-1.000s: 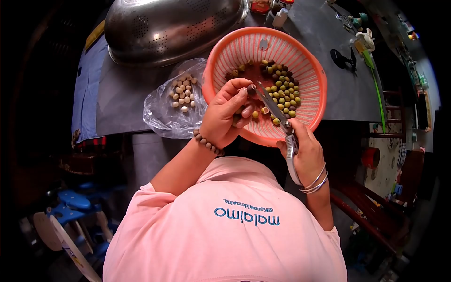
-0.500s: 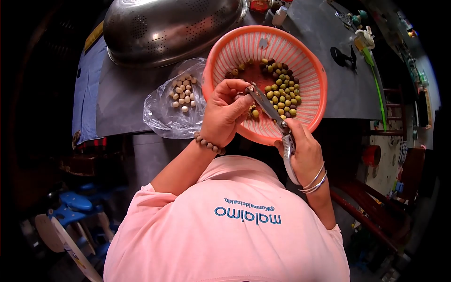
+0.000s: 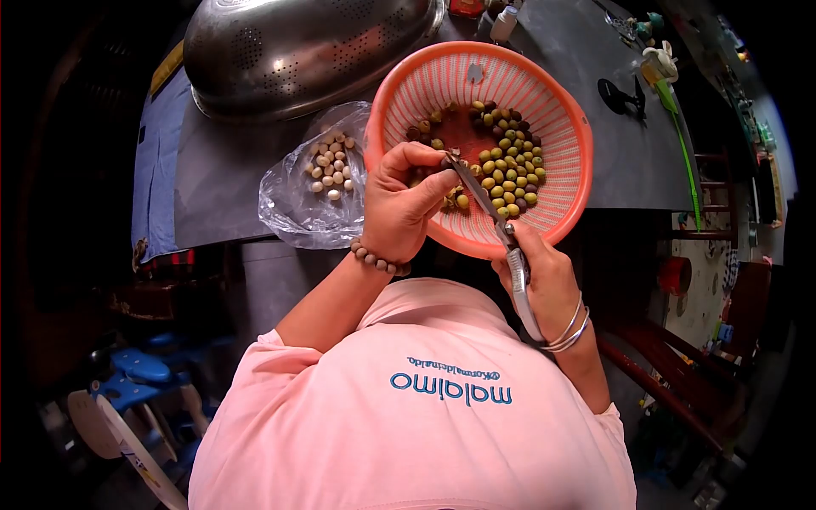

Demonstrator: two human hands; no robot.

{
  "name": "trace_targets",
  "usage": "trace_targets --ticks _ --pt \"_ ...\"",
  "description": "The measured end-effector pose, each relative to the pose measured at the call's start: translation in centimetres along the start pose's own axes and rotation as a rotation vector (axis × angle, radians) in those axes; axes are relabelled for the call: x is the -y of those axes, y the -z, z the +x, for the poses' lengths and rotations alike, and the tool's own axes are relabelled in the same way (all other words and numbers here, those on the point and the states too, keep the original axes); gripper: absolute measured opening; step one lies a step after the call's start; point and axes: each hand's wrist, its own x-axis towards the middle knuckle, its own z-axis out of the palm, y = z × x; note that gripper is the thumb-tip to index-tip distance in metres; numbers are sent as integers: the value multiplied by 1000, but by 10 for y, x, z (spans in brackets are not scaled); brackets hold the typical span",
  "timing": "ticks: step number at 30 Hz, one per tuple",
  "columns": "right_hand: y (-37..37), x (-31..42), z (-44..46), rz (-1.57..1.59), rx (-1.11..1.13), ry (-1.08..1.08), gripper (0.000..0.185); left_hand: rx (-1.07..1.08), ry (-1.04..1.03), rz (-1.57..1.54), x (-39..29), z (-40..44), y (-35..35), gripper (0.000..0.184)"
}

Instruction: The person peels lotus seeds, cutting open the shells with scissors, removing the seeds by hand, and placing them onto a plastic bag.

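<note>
My left hand (image 3: pixel 401 197) is closed in a pinch over the near left part of the orange plastic basket (image 3: pixel 580 127). Between thumb and forefinger sits a small dark seed or nut (image 3: pixel 447 162), mostly covered by the fingers. My right hand (image 3: pixel 544 276) is wrapped around the grey handle of metal kitchen scissors (image 3: pixel 483 197), whose blade tips meet the pinched piece. Inside the basket lie several round yellow-green and brown seeds (image 3: pixel 510 161), with peeled bits under the blades. Left of the basket, a clear plastic bag (image 3: pixel 285 200) holds several pale, peeled-looking seeds (image 3: pixel 331 174).
A large perforated metal colander (image 3: pixel 297 55) lies upside down at the back left of the grey table (image 3: pixel 212 187). A small white bottle (image 3: pixel 504 25) stands behind the basket. To the right are a black stand (image 3: pixel 622 98) and a green stick (image 3: pixel 682 153).
The scissors have turned so that their blades show more edge-on. My right hand has shifted slightly left; my left hand keeps its pinch at nearly the same spot.
</note>
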Motion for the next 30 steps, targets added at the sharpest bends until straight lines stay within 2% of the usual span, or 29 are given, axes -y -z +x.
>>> trace_targets --ticks 9,11,15,26,30 --pt "2 3 0 164 71 -119 40 37 67 -41 -2 -1 -1 16" --pt "3 2 3 -4 -35 -20 42 44 92 -30 -3 -1 -3 16" --pt "5 0 2 -95 -71 -41 47 -23 75 27 -4 0 -6 17" --pt "3 0 0 -159 -61 -33 46 -47 104 91 -1 -1 -4 18" --pt "1 -1 -2 -135 -46 -30 43 -21 65 22 1 -1 -2 18"
